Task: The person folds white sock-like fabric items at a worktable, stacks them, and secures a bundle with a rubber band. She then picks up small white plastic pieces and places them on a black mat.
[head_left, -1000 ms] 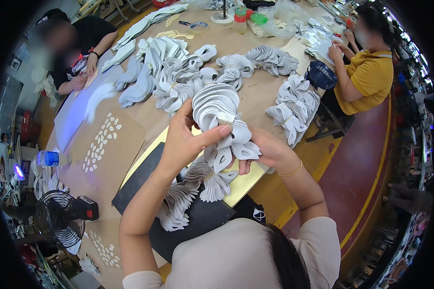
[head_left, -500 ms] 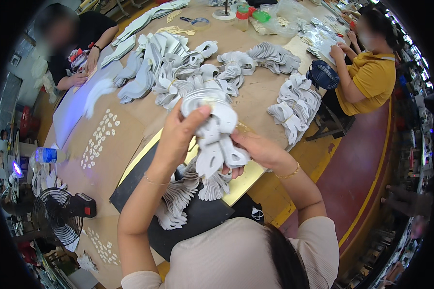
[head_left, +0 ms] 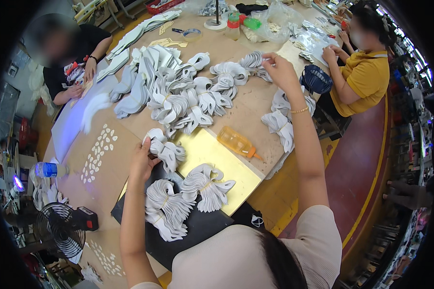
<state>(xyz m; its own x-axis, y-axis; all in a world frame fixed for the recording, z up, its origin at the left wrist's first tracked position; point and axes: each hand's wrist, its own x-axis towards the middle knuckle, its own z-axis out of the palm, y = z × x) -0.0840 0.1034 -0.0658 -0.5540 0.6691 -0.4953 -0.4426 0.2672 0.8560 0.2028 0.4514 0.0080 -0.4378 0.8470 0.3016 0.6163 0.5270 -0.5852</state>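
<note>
My left hand [head_left: 141, 161] is closed round the near-left end of a rubber-banded bundle of grey-white cut pieces [head_left: 171, 155], by the left edge of a yellow board. Stretched out to the far right, my right hand [head_left: 282, 73] has its thumb and fingers on the right end of another fanned bundle [head_left: 253, 61], and covers part of it. Two more banded bundles lie close to me: a left one [head_left: 165, 204] on a black board, and a right one [head_left: 210, 188] partly over the yellow board.
A big heap of similar bundles [head_left: 173, 103] fills the middle of the table. An amber squeeze bottle [head_left: 238, 143] lies on the yellow board [head_left: 241, 185]. More bundles [head_left: 279, 123] sit at the right edge, near a dark blue fan [head_left: 317, 78]. Co-workers sit left and right.
My hands have parted. The bundle they both held is gone from between them; my left hand has come down left onto a bundle, and my right hand has reached far right to another.
</note>
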